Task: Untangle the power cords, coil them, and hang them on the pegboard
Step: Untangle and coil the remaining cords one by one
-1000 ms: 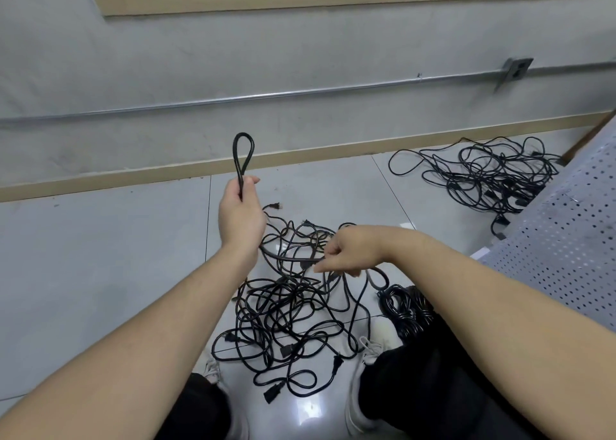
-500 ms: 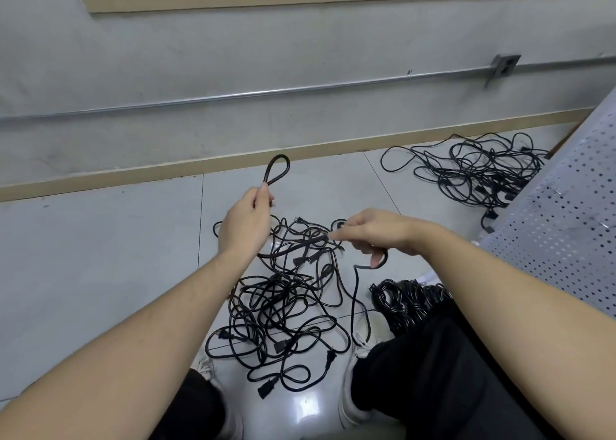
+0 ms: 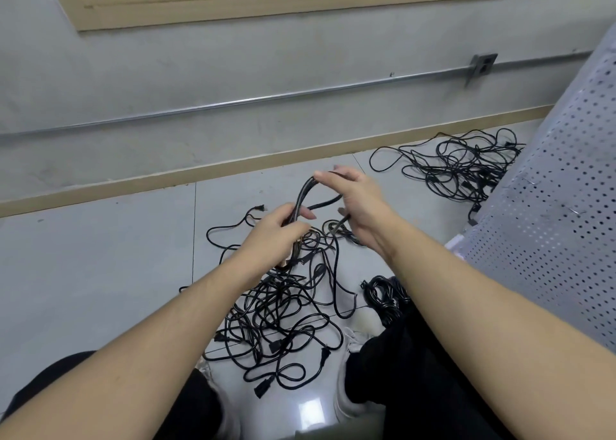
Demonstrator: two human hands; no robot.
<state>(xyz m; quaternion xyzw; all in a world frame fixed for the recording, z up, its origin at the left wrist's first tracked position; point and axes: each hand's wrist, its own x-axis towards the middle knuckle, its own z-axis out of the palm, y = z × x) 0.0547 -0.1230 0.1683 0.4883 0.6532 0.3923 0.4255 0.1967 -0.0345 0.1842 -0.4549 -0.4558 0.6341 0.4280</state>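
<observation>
A tangle of black power cords (image 3: 283, 309) lies on the grey floor between my feet. My left hand (image 3: 276, 231) grips a bundle of folded black cord (image 3: 305, 189) that arcs up from it. My right hand (image 3: 358, 199) pinches the top of that same loop with its fingertips, and another strand runs under its palm. The two hands are close together above the tangle. A grey perforated pegboard (image 3: 550, 223) leans at the right.
A second tangle of black cords (image 3: 463, 166) lies by the wall at the right. A small coiled cord bundle (image 3: 383, 298) sits beside my right leg. A metal conduit (image 3: 266, 98) with an outlet box (image 3: 482, 64) runs along the wall.
My hands have come together: the right hand rose from the pile to the loop held by the left, and more cord is now folded into the left hand's grip.
</observation>
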